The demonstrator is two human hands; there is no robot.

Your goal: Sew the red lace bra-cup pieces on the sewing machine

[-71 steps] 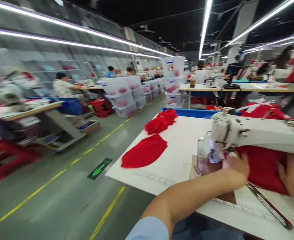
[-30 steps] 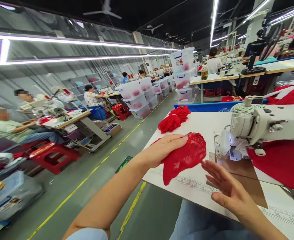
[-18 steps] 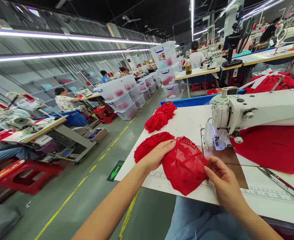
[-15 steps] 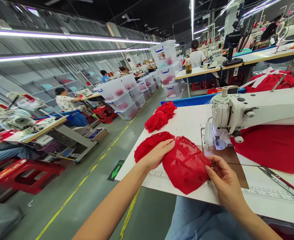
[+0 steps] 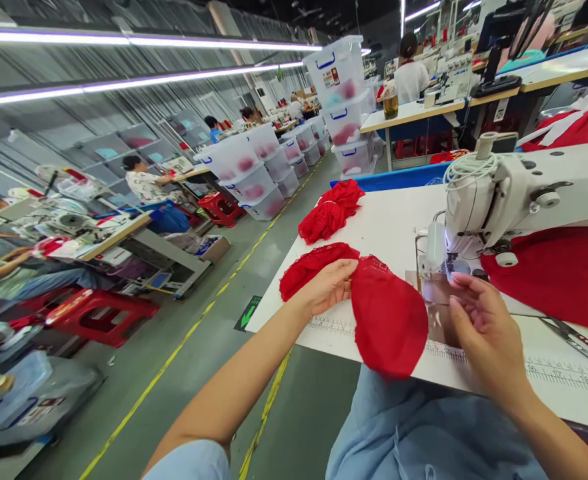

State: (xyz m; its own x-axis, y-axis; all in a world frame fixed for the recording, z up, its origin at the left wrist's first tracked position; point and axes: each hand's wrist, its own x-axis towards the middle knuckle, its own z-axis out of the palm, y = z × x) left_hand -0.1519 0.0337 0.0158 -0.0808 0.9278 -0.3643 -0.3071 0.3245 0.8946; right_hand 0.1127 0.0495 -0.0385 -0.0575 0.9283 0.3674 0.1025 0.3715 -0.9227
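Above the near edge of the white desk (image 5: 389,213), toward its left end, the left hand (image 5: 327,287) has its grip closed on a red lace-trimmed fabric piece (image 5: 391,320), pinching it at the upper left, by the trim. The piece hangs with its smooth side showing, and its rounded lower end reaches just past the near edge, in front of the light-blue clothing (image 5: 424,433) over the lap. The right hand (image 5: 489,327) is off the cloth, its grip unclosed: the fingers curl loosely, thumb and forefinger tips apart, in front of a brown sheet (image 5: 437,320) below the sewing machine head (image 5: 474,207). Behind the left hand, near the desk's left edge, lies another red lace-trimmed piece (image 5: 309,270); past it, by the far left corner, sits a gathered red bundle (image 5: 329,210). A wide red cloth (image 5: 554,277) spreads under the machine's arm on the right, with scissors (image 5: 581,343) just on its near side, partly cut off by the frame. A printed ruler scale (image 5: 549,373) runs along the near edge, passing behind the hanging piece and the right hand. Blue material (image 5: 399,177) lines the far edge.
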